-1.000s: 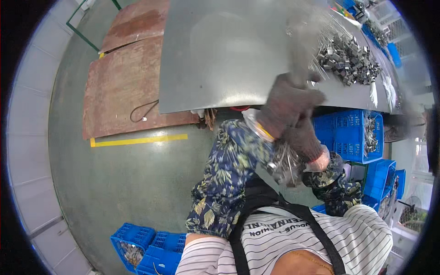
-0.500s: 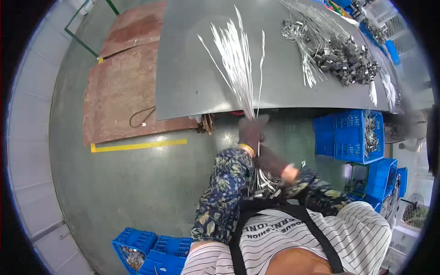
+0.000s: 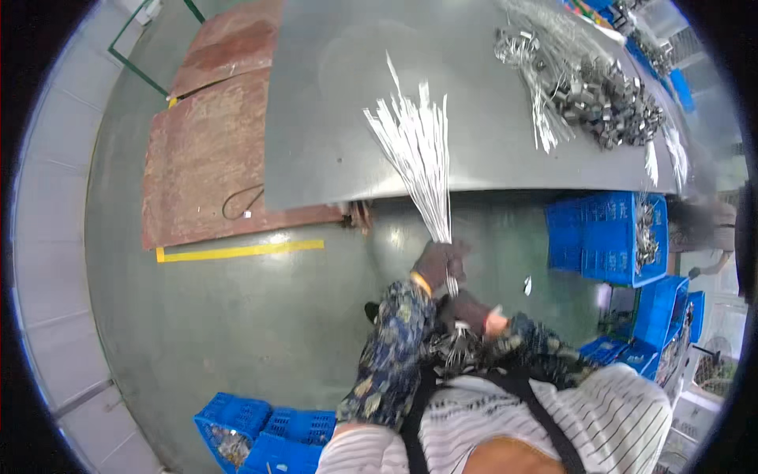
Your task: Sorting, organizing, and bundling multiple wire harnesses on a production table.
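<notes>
My left hand (image 3: 439,267), in a dark glove, is closed around a bundle of long, thin silvery-white strips (image 3: 422,166). Above it the strips fan out past the table's near edge. Just below, nearer my body, my right hand (image 3: 464,310), gloved too, wraps around the same bundle. At the lower end of the strips, small dark and metallic pieces (image 3: 454,347) hang close to my apron. Motion blurs the right hand a little, and both palms are hidden.
A grey table (image 3: 339,95) spans the far side, with a heap of strips with dark metal ends (image 3: 608,103) at its right. Blue crates (image 3: 584,237) stand at right, others (image 3: 237,411) at lower left. Brown boards (image 3: 209,158) lie left of the table. A white scrap (image 3: 527,285) lies on the floor.
Both hands have moved toward my body, drawing the bundle back from the table. The stray strips at the sides now lie closer in with the rest.
</notes>
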`<state>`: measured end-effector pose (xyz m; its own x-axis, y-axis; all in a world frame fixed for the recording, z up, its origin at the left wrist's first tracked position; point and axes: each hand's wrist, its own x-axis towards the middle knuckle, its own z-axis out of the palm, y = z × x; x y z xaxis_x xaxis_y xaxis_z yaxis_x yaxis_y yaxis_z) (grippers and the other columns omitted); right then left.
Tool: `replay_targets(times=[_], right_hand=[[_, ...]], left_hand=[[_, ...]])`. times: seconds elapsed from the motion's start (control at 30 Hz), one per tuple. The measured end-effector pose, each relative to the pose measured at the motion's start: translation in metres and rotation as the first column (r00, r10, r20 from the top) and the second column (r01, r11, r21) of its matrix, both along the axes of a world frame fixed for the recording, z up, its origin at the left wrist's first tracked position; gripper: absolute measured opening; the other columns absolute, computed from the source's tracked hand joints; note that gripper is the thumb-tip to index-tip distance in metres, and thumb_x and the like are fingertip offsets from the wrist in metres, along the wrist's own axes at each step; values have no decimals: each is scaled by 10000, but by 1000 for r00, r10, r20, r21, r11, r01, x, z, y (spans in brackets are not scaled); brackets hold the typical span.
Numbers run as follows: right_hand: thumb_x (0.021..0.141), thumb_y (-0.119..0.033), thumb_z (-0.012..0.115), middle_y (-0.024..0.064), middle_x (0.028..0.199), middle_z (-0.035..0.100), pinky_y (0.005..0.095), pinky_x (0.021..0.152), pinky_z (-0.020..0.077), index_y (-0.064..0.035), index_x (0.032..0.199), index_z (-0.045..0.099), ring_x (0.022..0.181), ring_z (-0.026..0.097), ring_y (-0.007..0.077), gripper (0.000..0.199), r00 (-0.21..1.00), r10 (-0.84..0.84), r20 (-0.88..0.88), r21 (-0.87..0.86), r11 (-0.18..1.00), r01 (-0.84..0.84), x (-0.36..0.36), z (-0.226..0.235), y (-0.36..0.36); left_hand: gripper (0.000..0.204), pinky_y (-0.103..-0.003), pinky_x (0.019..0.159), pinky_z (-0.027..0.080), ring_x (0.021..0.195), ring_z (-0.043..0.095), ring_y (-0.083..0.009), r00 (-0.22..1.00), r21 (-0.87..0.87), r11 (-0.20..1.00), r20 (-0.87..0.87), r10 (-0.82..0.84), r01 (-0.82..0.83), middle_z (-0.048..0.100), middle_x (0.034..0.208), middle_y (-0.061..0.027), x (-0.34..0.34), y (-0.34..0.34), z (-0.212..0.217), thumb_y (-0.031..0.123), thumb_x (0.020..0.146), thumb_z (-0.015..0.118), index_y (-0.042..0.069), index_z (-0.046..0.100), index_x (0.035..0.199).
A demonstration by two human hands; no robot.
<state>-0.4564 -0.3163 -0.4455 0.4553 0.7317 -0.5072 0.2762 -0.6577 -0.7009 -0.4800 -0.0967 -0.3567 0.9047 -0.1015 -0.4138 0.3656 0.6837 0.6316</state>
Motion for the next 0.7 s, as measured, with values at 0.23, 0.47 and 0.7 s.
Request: replay_targets(times=[0.23,0.47,0.7], right_hand=[[930,-211,609,69,865,606,280,728,495,-12,968,626,875,595,116,203,898,-247,-363,-18,966,258,29,328,135],[929,-184,639,120,1226,612,377,988,475,-11,1370,463,1167,565,201,505,865,436,249,-129,900,-417,-3,156,126],[861,-323,680,200,968,683,401,824,520,-10,1043,690,938,675,312,363,994,76,80,179,980,-89,-39,63,60]], left_hand=[[345,-309,558,492,633,585,-112,952,24,976,230,204,-215,603,717,-28,23,52,240,93,830,683,-17,610,1149],[212,-360,669,522,700,647,-194,962,608,793,-202,185,-25,694,814,-100,6,13,106,140,810,728,1,684,964],[98,-290,527,421,498,446,-120,930,73,963,-253,268,-258,456,585,-10,-15,-26,65,121,878,642,23,640,882]])
